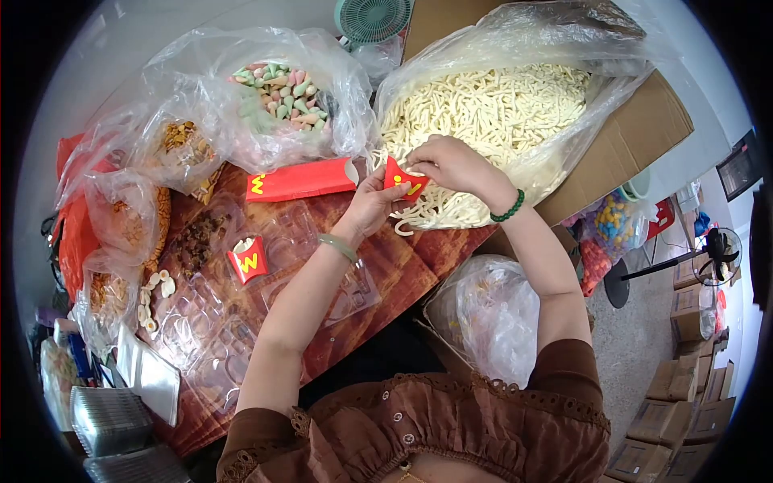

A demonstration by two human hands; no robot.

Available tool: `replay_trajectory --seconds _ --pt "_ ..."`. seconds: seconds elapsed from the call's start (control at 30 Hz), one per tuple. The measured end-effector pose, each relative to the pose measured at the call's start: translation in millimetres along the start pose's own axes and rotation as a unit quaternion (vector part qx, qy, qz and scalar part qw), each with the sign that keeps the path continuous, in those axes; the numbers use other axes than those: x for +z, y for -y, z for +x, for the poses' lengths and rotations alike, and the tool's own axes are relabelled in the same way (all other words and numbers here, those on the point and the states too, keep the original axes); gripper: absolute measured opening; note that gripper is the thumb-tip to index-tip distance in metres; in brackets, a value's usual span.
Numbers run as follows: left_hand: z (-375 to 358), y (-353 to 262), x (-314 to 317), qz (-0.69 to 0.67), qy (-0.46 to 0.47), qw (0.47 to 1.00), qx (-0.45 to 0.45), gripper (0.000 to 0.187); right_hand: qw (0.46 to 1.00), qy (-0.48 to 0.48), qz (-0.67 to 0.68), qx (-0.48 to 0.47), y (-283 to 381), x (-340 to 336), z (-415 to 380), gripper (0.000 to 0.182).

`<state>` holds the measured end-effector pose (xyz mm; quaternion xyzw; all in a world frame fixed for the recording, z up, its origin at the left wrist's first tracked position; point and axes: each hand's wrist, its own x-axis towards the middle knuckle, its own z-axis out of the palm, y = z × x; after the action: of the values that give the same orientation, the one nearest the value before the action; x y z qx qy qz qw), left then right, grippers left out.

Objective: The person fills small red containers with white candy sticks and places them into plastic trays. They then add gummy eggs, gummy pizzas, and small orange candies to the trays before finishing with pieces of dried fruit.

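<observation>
My left hand (372, 203) grips a small red fry box (400, 175) with a yellow logo, held up at the near edge of the pale fry-shaped pieces (499, 105). At the box's upper side, my right hand (452, 163) has its fingers pinched together; what they hold, if anything, is hidden. Some pale pieces hang over the bag's edge just below the hands. Left of them lies a long flat red sleeve (302, 180), likely a stack of nested boxes. Another small red box (247, 260) rests on clear plastic trays (322, 266).
A clear bag of pastel cone-shaped pieces (294, 101) stands at the back left. Bags of orange-brown pieces (133, 221) line the left side. Stacked clear containers (109, 423) stand at lower left. Beside the table sits a plastic-lined box (491, 314); a fan (717, 249) and cartons are at right.
</observation>
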<state>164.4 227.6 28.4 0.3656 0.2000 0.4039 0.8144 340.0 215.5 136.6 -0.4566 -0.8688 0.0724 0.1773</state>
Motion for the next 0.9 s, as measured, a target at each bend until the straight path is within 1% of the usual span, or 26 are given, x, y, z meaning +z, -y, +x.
replay_trajectory --seconds 0.03,0.1,0.13,0.2,0.23,0.3,0.33,0.4,0.43,0.5,0.53,0.6,0.63,0.73,0.83,0.87,0.9 --pt "0 0 0 -0.004 0.004 1.0 0.0 0.04 1.0 -0.001 0.0 0.0 5 0 1 0.016" --pt "-1 3 0 -0.006 0.009 1.0 0.001 0.039 0.997 0.06 -0.047 0.011 13 0 3 0.012" --pt "-2 4 0 -0.008 0.014 1.0 0.003 0.038 0.997 0.06 -0.047 0.011 14 1 6 0.012" --pt "-4 6 2 -0.009 0.006 1.0 0.004 0.037 0.991 0.12 -0.04 0.032 11 1 11 0.013" --pt "-6 6 3 -0.01 -0.002 1.0 0.004 0.036 0.992 0.119 -0.04 0.032 12 2 10 0.013" --pt "-10 4 3 -0.01 -0.002 1.0 0.012 0.037 0.998 -0.056 0.033 -0.022 14 4 10 0.016" --pt "-12 4 3 -0.011 -0.004 1.0 0.017 0.037 0.998 -0.055 0.033 -0.024 16 5 11 0.016" --pt "-14 2 0 -0.006 0.0 1.0 0.018 0.038 0.993 -0.06 0.074 -0.067 20 9 12 0.022" --pt "-15 0 -1 0.0 0.007 1.0 0.017 0.038 0.993 -0.06 0.076 -0.069 21 12 11 0.022" --pt "-22 0 -2 -0.006 0.001 0.999 0.032 0.038 0.998 -0.017 0.049 -0.031 27 13 13 0.02" --pt "-25 -1 -3 -0.015 -0.004 0.999 0.044 0.038 0.998 -0.017 0.05 -0.035 33 12 14 0.02" --pt "-35 -8 -5 -0.007 -0.022 0.999 0.047 0.038 0.995 -0.001 0.096 -0.015 45 9 13 0.015" --pt "-42 -13 -5 -0.001 -0.037 0.998 0.048 0.037 0.995 0.001 0.097 -0.02 46 11 16 0.015" --pt "-64 -27 1 -0.02 -0.047 0.997 0.052 0.037 0.986 -0.083 0.064 -0.127 47 21 26 0.01" --pt "-76 -28 -9 -0.018 -0.056 0.994 0.088 0.037 0.988 -0.09 0.045 -0.119 64 29 29 0.01" --pt "-79 -27 -15 -0.019 -0.064 0.994 0.091 0.037 0.988 -0.093 0.014 -0.119 73 33 31 0.008" --pt "-83 -27 -20 0.006 -0.067 0.989 0.131 0.036 0.988 -0.089 0.019 -0.125 81 37 33 0.008"
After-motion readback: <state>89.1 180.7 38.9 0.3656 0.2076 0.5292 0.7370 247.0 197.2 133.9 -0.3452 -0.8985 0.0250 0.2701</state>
